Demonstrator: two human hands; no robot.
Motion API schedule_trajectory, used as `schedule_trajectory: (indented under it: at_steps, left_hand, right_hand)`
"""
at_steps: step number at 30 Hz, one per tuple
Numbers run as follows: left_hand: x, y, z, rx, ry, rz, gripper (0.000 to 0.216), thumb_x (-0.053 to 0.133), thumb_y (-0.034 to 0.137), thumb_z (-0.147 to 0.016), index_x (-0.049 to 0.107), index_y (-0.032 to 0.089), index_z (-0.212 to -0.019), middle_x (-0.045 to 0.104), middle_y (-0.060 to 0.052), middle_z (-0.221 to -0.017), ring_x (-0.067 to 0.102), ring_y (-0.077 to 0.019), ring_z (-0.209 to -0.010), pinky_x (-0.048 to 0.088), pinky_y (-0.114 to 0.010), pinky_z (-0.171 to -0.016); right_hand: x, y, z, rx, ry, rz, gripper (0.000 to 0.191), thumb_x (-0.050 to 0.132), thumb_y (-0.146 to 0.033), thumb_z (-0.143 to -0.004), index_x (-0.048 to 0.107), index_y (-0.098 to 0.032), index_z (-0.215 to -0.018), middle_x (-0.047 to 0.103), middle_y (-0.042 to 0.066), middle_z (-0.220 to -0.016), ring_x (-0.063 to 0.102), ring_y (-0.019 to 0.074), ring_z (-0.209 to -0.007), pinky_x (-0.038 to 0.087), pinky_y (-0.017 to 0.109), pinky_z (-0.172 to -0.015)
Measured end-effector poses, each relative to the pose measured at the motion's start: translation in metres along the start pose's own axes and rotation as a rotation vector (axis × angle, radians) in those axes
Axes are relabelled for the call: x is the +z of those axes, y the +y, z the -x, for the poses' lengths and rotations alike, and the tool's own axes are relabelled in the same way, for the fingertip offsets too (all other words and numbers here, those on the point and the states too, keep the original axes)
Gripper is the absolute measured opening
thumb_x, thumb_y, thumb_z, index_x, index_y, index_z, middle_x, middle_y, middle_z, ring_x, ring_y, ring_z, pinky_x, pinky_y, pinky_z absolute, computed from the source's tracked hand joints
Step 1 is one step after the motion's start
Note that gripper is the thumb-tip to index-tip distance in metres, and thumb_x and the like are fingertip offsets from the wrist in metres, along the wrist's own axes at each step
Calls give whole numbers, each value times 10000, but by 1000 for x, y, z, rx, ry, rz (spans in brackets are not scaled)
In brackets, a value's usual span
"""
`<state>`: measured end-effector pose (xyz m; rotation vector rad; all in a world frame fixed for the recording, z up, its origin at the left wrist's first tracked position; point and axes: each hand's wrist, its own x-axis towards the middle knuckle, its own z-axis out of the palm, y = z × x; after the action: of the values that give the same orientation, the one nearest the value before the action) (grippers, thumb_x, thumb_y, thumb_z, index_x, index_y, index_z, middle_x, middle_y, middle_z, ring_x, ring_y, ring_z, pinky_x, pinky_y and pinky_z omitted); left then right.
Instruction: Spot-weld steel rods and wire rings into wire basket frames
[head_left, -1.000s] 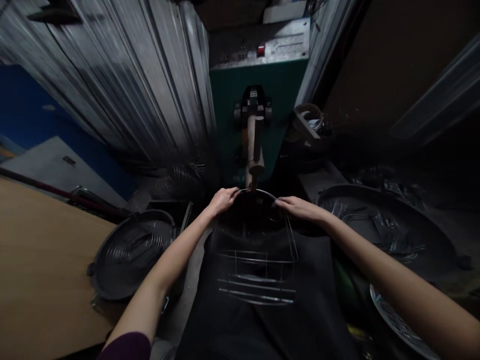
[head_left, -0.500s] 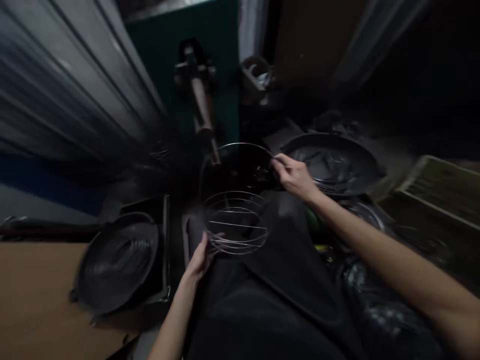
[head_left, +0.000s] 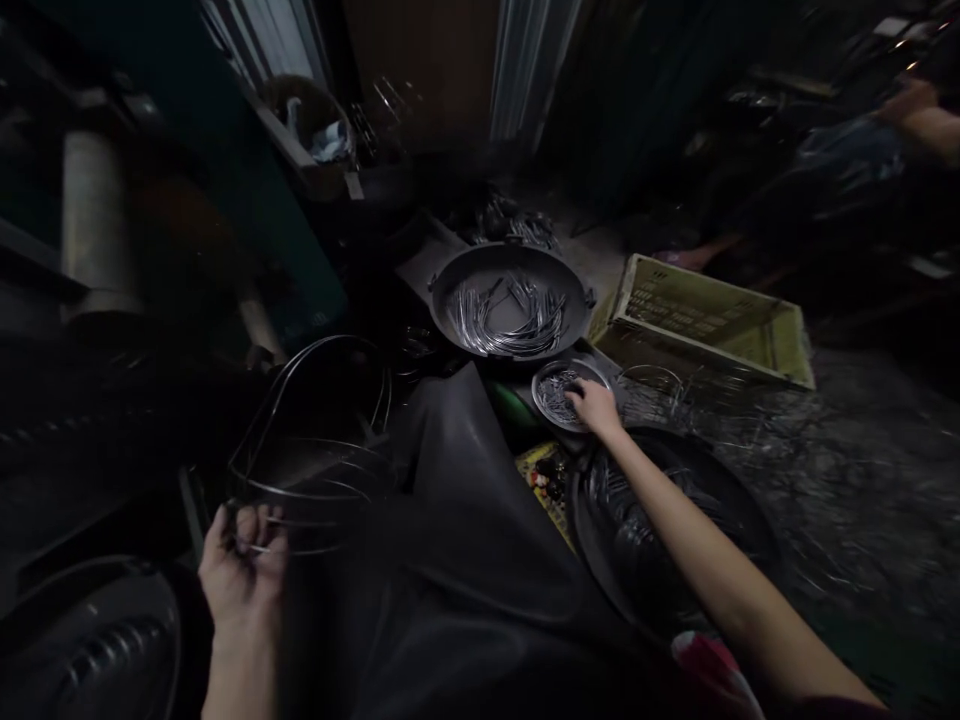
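Left hand (head_left: 244, 565): curled shut, wire basket frame (head_left: 307, 450) gripped at its lower hoops.
Right hand (head_left: 596, 408): fingers lowered onto short wire pieces (head_left: 559, 388) in small round dish (head_left: 534, 395); hold cannot be told.
Beyond: bent metal rods (head_left: 510, 325) contained in large dark pan (head_left: 510, 250); yellow-green crate (head_left: 705, 320) placed alongside.

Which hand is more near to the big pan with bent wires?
The right hand is nearer, at a small dish just below the pan. The left hand is farther away, lower left, holding a wire frame.

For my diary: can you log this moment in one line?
left hand: grips wire basket | right hand: in small dish of wire bits | beside: large pan of bent wires
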<state>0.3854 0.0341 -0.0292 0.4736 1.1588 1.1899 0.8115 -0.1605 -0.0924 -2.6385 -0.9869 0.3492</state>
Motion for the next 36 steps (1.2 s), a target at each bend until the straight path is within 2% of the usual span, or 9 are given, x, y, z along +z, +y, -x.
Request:
schedule_trajectory:
  at_steps: [5, 8, 12, 15, 20, 23, 27, 31, 36]
  left_hand:
    - [10, -11, -17, 132, 80, 44, 53, 529, 111, -761, 574, 136, -775, 529, 55, -612, 436, -25, -498, 371, -102, -459]
    - [9, -15, -13, 175, 69, 54, 62, 566, 178, -784, 598, 141, -823, 467, 76, -547, 376, -6, -433, 349, -95, -445]
    - [17, -21, -9, 172, 63, 116, 356, 563, 460, -799, 604, 111, -862, 387, 82, -486, 317, -5, -382, 240, -108, -376]
    - [27, -21, -17, 237, 97, 84, 387, 585, 498, -771, 592, 124, -872, 302, 105, -458, 246, -6, -354, 173, -123, -354]
    - [32, -18, -24, 393, 147, 32, 311, 560, 455, -799, 583, 162, -904, 249, 110, -459, 186, -16, -345, 135, -142, -336]
    - [31, -14, -25, 436, 158, 48, 348, 544, 466, -809, 595, 174, -993, 229, 108, -466, 165, -20, -347, 120, -147, -327]
    - [28, -8, -27, 470, 158, 75, 389, 547, 474, -807, 606, 170, -1042, 210, 107, -468, 147, -24, -355, 124, -148, -326]
    - [21, -5, -35, 462, 190, 62, 412, 545, 493, -803, 606, 161, -1039, 206, 108, -466, 152, -27, -355, 138, -143, -326]
    - [13, -2, -47, 452, 221, -2, 451, 533, 512, -804, 615, 142, -1046, 232, 103, -464, 185, -30, -364, 156, -139, -342]
  right_hand:
    - [22, 33, -17, -11, -91, 97, 278, 513, -282, -836, 628, -102, -1014, 617, 184, -982, 576, 245, -930, 418, 326, -814]
    - [27, 31, -10, -96, -133, 91, 389, 398, -376, -874, 605, -108, -1064, 618, 222, -919, 592, 304, -898, 423, 400, -794]
    - [23, 41, -2, -194, -87, 39, 540, 221, -393, -846, 496, -162, -1250, 589, 284, -817, 596, 394, -866, 416, 525, -708]
    - [11, 27, -2, -65, 14, -13, 549, 255, -483, -799, 467, -319, -1279, 558, 265, -716, 594, 418, -783, 394, 557, -604]
    - [1, -93, 17, 77, -71, -537, 315, 542, -521, -696, 623, -276, -876, 647, 185, -890, 608, 374, -889, 483, 521, -715]
    - [23, -185, 28, 20, -304, -953, 387, 655, -531, -597, 630, -198, -795, 665, 118, -795, 635, 291, -743, 523, 418, -655]
    - [49, -280, 34, -55, -440, -1192, 427, 777, -482, -510, 662, -132, -727, 622, 46, -657, 577, 149, -574, 455, 243, -496]
    - [50, -331, 40, -56, -547, -1412, 378, 826, -405, -492, 670, -124, -692, 612, 21, -649, 567, 105, -577, 401, 179, -458]
    - [43, -350, 47, -10, -619, -1497, 361, 861, -352, -458, 679, -128, -674, 615, 14, -657, 572, 98, -594, 393, 158, -451]
